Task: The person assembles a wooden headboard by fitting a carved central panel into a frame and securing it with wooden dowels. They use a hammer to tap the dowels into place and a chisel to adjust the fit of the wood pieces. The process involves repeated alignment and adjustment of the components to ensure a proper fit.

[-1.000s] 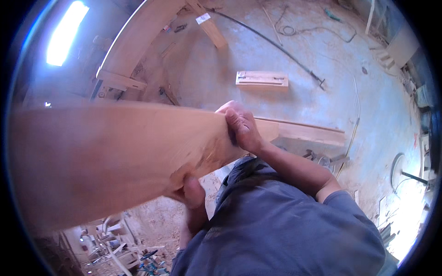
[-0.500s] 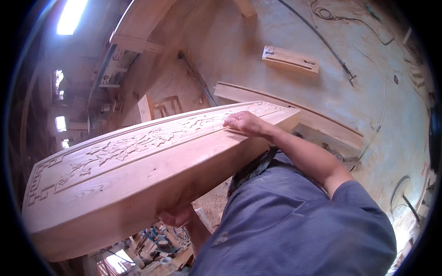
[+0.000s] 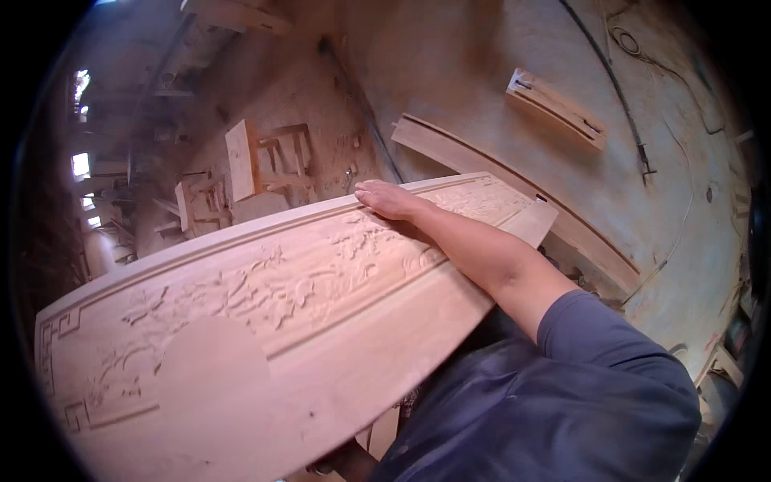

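A pale, dusty floor (image 3: 482, 48) spreads behind everything; above it, in front of the person, a large carved wooden panel (image 3: 309, 337) slants from the lower left up toward the middle right, its carved face turned to the camera; leaf-like relief runs along its length, angular fretwork fills the corners at its left end, and a plain band borders the near side; a smooth, pale, rounded patch covers part of the carving toward the lower left; the person's dark shirt (image 3: 538, 410) fills the lower right, close behind the panel's near edge; a long grooved board (image 3: 578, 239) lies beyond the panel's right end, partly hidden by it; farther off, a shorter wooden block (image 3: 556, 111) with a slot near each end lies apart from that board, and a thin dark rod (image 3: 618, 78) curves past to its right; an upright wooden piece (image 3: 241, 161) stands beyond the panel's far edge; the right hand (image 3: 389, 199) lies across that far edge, fingers together, though whether they curl under and grip cannot be told; the left hand is hidden low by the near edge, so its grip cannot be told either.
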`<state>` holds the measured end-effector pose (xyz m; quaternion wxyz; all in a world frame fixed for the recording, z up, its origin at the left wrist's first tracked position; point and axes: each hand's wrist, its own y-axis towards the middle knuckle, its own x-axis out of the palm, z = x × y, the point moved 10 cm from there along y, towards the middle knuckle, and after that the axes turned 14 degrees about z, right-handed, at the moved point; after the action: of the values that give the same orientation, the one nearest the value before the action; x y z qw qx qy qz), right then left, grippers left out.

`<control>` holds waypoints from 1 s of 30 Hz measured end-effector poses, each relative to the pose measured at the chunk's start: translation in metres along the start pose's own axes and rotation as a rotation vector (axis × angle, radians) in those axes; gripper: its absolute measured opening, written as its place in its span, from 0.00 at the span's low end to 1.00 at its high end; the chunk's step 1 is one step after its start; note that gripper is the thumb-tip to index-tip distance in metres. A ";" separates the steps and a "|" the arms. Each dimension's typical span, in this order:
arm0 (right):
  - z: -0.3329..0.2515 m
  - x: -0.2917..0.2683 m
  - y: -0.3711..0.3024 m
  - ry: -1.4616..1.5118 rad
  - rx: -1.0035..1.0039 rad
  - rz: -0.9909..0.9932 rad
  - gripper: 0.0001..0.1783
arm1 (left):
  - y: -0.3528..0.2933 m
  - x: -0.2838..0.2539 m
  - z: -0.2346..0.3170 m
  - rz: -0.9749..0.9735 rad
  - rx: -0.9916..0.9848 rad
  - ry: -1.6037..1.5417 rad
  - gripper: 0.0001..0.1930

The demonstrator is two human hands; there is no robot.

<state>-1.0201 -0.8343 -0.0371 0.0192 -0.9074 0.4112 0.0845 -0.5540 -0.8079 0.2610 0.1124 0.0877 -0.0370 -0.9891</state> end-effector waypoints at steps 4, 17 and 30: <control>0.032 0.032 0.000 -0.062 0.051 -0.273 0.26 | -0.008 -0.028 0.003 0.143 0.000 0.193 0.35; 0.069 0.028 -0.016 -0.099 0.325 -0.379 0.30 | -0.024 -0.001 -0.029 0.171 -0.022 0.394 0.36; 0.062 -0.023 -0.056 -0.230 0.493 -0.130 0.29 | 0.098 0.063 -0.088 -0.137 -0.044 0.297 0.37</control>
<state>-1.0012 -0.7740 -0.0959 0.2913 -0.8843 0.3552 0.0831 -0.5773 -0.9222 0.1735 0.0507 0.2328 0.0078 -0.9712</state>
